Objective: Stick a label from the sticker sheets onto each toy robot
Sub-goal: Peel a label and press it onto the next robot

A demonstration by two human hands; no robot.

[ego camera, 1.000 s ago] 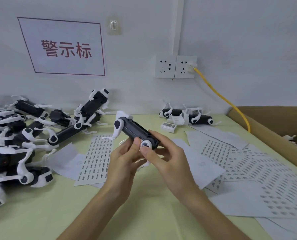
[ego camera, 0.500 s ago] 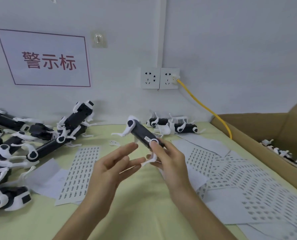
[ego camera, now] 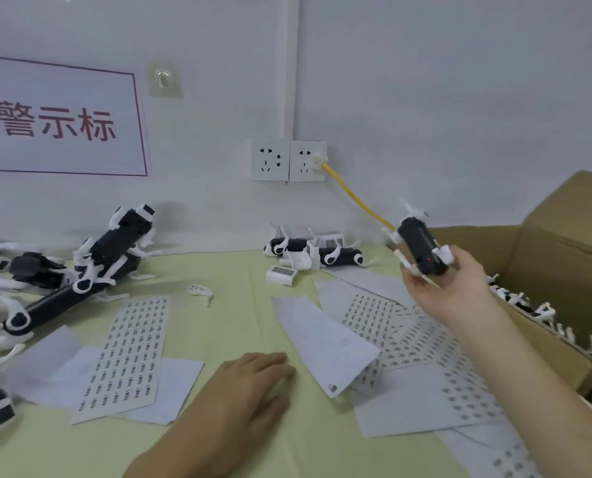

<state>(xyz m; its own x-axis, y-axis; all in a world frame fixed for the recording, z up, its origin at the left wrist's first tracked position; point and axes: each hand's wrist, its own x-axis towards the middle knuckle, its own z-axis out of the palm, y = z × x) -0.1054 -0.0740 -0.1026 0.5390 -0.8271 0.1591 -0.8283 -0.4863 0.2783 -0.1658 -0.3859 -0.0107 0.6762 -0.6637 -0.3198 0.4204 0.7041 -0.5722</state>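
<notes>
Head view. Toy robot [ego camera: 420, 244] — black body, white legs — is held aloft at the right edge of the tabletop [ego camera: 218, 322], just beside the near wall of the cardboard box [ego camera: 564, 257]. Right hand [ego camera: 450, 288]: fingers curled round the toy's lower end, gripping it. Left hand [ego camera: 249, 384]: flat on the tabletop, fingers relaxed and close together, holding nothing, between the sticker sheets [ego camera: 129, 357]. Label on the toy: not discernible. Step judged: depositing it in the box. Advice: clear the wall first and lower rather than drop, since the thin legs may snag.

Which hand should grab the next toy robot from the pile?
Likely the left hand: it lies free, nearer the pile, while the right hand holds a toy robot by the box.
</notes>
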